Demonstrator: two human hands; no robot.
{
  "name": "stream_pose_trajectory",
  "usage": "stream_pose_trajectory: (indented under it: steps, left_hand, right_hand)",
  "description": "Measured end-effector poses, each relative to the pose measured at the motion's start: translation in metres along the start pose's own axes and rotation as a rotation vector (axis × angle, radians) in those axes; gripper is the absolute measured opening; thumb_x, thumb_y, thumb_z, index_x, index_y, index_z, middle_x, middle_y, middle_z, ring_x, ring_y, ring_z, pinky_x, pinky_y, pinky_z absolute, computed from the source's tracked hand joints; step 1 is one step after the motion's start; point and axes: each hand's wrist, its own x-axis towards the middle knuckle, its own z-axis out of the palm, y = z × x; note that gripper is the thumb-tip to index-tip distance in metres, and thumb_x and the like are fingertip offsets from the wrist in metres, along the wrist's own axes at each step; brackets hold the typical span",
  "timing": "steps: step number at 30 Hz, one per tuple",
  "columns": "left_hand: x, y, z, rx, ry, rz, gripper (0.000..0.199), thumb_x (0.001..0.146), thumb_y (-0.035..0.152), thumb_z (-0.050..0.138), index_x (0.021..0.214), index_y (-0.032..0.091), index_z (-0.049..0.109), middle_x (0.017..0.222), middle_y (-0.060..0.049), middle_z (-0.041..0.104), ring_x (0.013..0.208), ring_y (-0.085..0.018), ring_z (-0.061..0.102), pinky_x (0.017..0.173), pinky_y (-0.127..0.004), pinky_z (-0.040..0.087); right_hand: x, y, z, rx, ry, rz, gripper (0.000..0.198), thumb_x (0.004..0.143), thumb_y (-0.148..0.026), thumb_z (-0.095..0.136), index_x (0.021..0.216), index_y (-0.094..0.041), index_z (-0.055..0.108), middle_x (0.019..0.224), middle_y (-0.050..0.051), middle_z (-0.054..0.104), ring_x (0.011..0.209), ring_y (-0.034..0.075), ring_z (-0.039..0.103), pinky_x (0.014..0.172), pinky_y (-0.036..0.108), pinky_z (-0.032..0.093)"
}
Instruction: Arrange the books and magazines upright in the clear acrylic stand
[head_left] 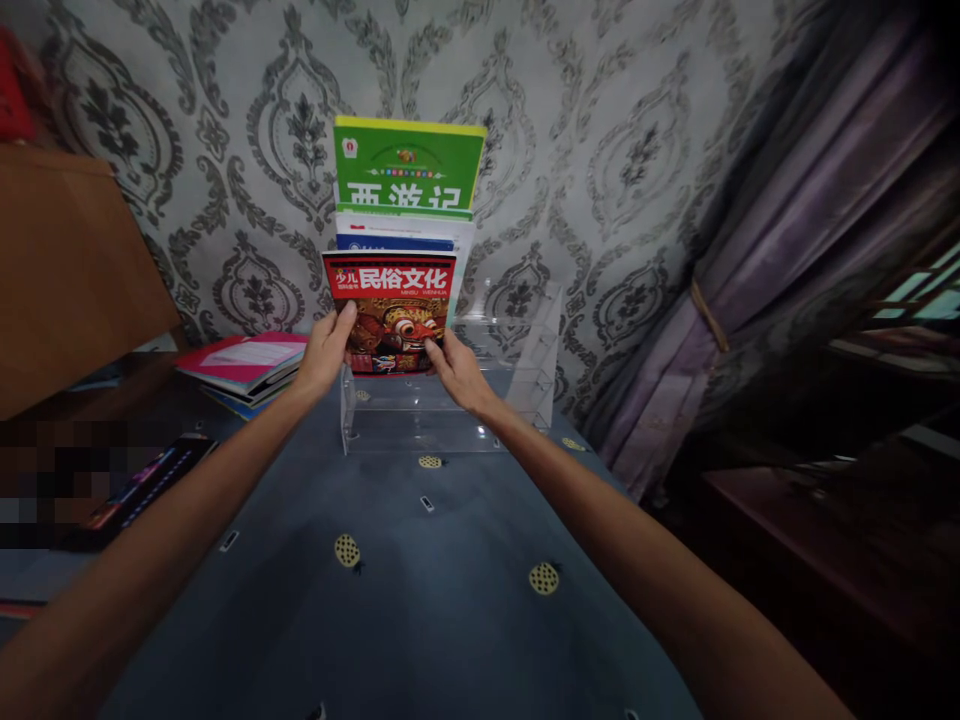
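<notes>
A red-topped book with a mask picture on its cover is held upright by its two sides. My left hand is closed on its left edge, thumb on the front. On the lower right edge, my right hand grips it the same way. Just behind it is a clear tiered rack on the table. A green book stands tallest at the back, with a blue-topped book and white ones in front of it. The lower part of the rack behind the held book is hidden.
A pile of books with a pink cover lies left of the rack. The table has a blue pineapple-print cloth. A brown board stands at the left, a tied purple curtain at the right. Patterned wallpaper backs the table.
</notes>
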Motion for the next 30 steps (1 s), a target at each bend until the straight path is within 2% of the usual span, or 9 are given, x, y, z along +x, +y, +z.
stream_pose_trajectory:
  steps: [6,12,18,24,27,30]
  left_hand:
    - [0.003,-0.003,-0.009,0.055,-0.021,0.014,0.060,0.087,0.077,0.052,0.080,0.018,0.062,0.056,0.000,0.049,0.046,-0.012,0.048,0.040,-0.025,0.036]
    - [0.000,-0.004,-0.012,0.027,-0.034,-0.036,0.059,0.089,0.073,0.053,0.078,0.016,0.062,0.059,-0.001,0.055,0.045,-0.011,0.051,0.036,-0.020,0.040]
    - [-0.002,-0.003,-0.013,0.047,-0.040,-0.003,0.047,0.092,0.062,0.055,0.091,0.016,0.065,0.071,-0.002,0.063,0.052,-0.012,0.056,0.040,-0.020,0.046]
    - [-0.007,0.005,-0.016,0.370,-0.045,0.155,0.027,0.094,0.043,0.052,0.080,0.020,0.058,0.065,0.001,0.056,0.054,-0.013,0.054,0.051,-0.024,0.042]
    - [-0.014,0.009,-0.014,0.543,-0.010,0.231,0.017,0.091,0.037,0.054,0.084,0.022,0.057,0.076,-0.003,0.062,0.073,-0.020,0.060,0.067,-0.029,0.046]
    - [-0.020,0.011,-0.015,0.697,0.016,0.246,0.013,0.089,0.035,0.057,0.084,0.023,0.056,0.087,-0.006,0.064,0.088,-0.025,0.061,0.079,-0.034,0.047]
  right_hand:
    - [0.000,-0.006,0.001,-0.036,-0.021,0.004,0.035,0.102,-0.050,0.035,0.108,-0.020,0.052,0.099,0.010,0.064,0.085,0.026,0.066,0.078,0.038,0.050]
    - [0.000,-0.007,0.000,-0.040,-0.084,-0.005,0.032,0.102,-0.046,0.036,0.109,-0.020,0.053,0.104,0.010,0.066,0.087,0.024,0.065,0.077,0.034,0.050]
    - [0.001,-0.002,-0.003,-0.164,-0.104,0.007,0.033,0.103,-0.045,0.038,0.110,-0.020,0.058,0.106,0.011,0.071,0.095,0.027,0.066,0.083,0.035,0.047]
    - [-0.003,0.012,-0.001,-0.252,-0.127,0.047,0.027,0.103,-0.044,0.044,0.102,-0.022,0.061,0.097,0.010,0.074,0.090,0.028,0.068,0.076,0.032,0.046]
    - [-0.004,0.018,0.001,-0.283,-0.146,0.054,0.024,0.100,-0.042,0.048,0.105,-0.022,0.061,0.091,0.010,0.073,0.083,0.028,0.067,0.070,0.032,0.045]
    - [-0.006,0.020,0.001,-0.303,-0.150,0.055,0.025,0.097,-0.039,0.053,0.112,-0.021,0.059,0.088,0.008,0.073,0.079,0.027,0.065,0.069,0.032,0.044]
